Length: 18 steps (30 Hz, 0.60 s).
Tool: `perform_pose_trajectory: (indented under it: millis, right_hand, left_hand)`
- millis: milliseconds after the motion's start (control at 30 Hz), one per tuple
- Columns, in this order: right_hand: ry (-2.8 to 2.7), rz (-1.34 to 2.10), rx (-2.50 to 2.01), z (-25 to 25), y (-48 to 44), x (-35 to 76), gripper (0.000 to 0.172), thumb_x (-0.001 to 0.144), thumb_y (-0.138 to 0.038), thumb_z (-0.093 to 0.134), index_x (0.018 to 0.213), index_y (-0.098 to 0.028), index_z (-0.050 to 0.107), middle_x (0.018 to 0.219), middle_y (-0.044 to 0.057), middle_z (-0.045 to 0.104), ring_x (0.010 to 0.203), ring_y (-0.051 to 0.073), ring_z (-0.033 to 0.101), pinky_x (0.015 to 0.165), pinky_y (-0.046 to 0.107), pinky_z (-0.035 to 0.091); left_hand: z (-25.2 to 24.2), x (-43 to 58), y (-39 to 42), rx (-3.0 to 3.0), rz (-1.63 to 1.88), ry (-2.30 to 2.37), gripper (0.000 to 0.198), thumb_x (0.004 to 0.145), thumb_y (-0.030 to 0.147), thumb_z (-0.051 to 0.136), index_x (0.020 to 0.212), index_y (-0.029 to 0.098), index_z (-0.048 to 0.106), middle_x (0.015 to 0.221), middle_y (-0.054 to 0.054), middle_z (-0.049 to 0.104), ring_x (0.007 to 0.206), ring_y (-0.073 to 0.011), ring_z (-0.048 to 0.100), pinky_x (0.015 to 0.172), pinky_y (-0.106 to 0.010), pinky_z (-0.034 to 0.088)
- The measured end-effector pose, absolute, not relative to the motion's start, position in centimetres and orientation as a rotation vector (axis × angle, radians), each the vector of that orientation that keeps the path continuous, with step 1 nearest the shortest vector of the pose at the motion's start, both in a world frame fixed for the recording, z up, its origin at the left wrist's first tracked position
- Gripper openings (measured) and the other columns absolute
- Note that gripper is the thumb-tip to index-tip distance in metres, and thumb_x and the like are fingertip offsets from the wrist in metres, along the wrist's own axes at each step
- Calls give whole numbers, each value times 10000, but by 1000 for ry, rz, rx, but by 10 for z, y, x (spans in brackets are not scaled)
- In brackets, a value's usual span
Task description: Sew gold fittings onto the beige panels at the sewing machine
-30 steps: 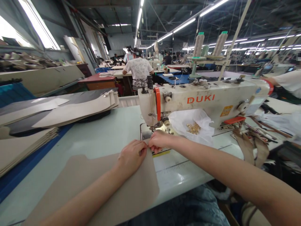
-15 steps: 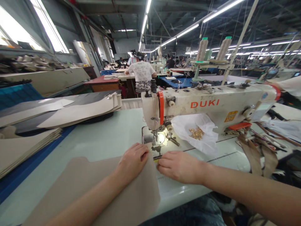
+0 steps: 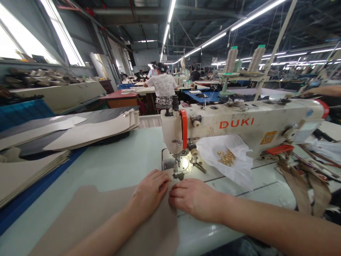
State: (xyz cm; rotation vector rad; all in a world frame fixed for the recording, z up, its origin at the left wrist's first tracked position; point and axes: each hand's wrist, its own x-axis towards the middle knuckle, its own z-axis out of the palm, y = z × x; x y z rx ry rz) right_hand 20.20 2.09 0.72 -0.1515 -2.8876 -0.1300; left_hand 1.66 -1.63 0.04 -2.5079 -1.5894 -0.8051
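A large beige fabric panel [image 3: 160, 227] lies flat on the sewing table in front of the sewing machine [image 3: 210, 124]. My left hand [image 3: 150, 190] is closed on the panel's far corner, thumb and fingers pinched together just short of the needle area. Close beside it, my right hand [image 3: 193, 197] has its fingers curled at the panel's right edge; its fingertips are partly hidden. Under the needle and presser foot [image 3: 177, 158] is the lit metal needle plate [image 3: 183, 163], with the panel's corner just in front of it.
A white cloth [image 3: 239, 161] with gold metal pieces [image 3: 226, 157] lies by the machine arm. Brown straps [image 3: 301, 185] and tools are at right. Stacked beige panels [image 3: 90, 128] are at left. A co-worker [image 3: 163, 85] sits ahead; another person's arm [image 3: 325, 90] reaches in at right.
My right hand has moved left to the panel's edge, covering the yellow strip seen before. My left hand stays at the corner. The view has shifted slightly.
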Motion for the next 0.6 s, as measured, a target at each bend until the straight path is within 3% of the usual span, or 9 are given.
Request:
perform_pose_trajectory:
  millis: [267, 600]
  right_hand:
    - [-2842, 1, -72, -1, 24, 204, 168, 944, -178, 443, 951, -136, 605, 983, 43, 656, 975, 168, 541, 871, 282, 421]
    - [-2787, 58, -117, -5, 23, 205, 163, 945, -192, 443, 945, -147, 600, 945, 45, 656, 957, 163, 552, 826, 292, 442]
  left_hand:
    - [-4, 15, -12, -2475, -851, -1425, 199, 878, 149, 442, 748, 181, 588, 752, -24, 659, 720, -162, 572, 698, -285, 491]
    - [-3, 18, -9, -2468, -826, -1430, 239, 899, 160, 409, 741, 170, 587, 736, -27, 657, 718, -163, 567, 696, -289, 488]
